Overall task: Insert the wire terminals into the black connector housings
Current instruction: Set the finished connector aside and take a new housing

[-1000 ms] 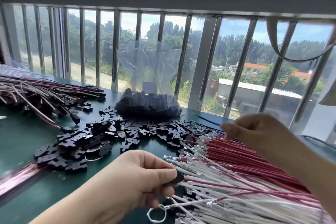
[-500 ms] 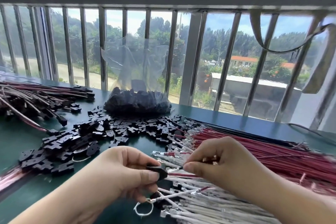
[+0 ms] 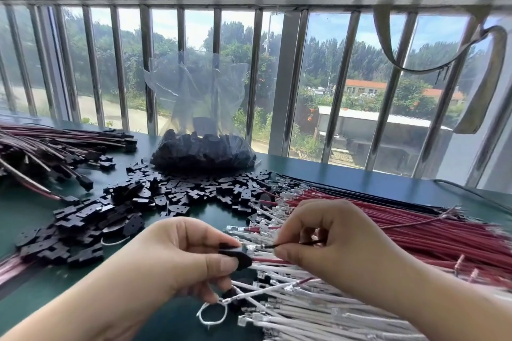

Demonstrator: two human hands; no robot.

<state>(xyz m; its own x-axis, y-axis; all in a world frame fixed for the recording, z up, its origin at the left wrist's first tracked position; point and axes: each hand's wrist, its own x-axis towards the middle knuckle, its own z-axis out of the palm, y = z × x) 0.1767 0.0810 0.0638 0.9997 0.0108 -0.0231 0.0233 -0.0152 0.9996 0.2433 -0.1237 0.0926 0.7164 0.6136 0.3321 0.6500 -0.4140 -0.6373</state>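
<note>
My left hand [image 3: 182, 257] pinches a small black connector housing [image 3: 240, 257] between thumb and fingers, low in the middle of the view. My right hand [image 3: 329, 241] pinches a thin black wire [image 3: 307, 243] whose metal terminal [image 3: 253, 247] points left, its tip at the housing's opening. Whether the terminal is inside the housing I cannot tell. Loose black housings [image 3: 133, 202] lie scattered on the green table [image 3: 30, 210]. Red wires [image 3: 415, 232] and white wires [image 3: 318, 313] with terminals lie under and right of my hands.
A clear plastic bag of black housings [image 3: 203, 151] stands at the back by the barred window [image 3: 282, 86]. Finished wires with housings [image 3: 55, 147] are piled at the far left. A white loop of string [image 3: 212, 313] lies below my left hand.
My right hand came down from above the red wires with a black wire and brought its terminal to the housing in my left hand. The view has shifted a little.
</note>
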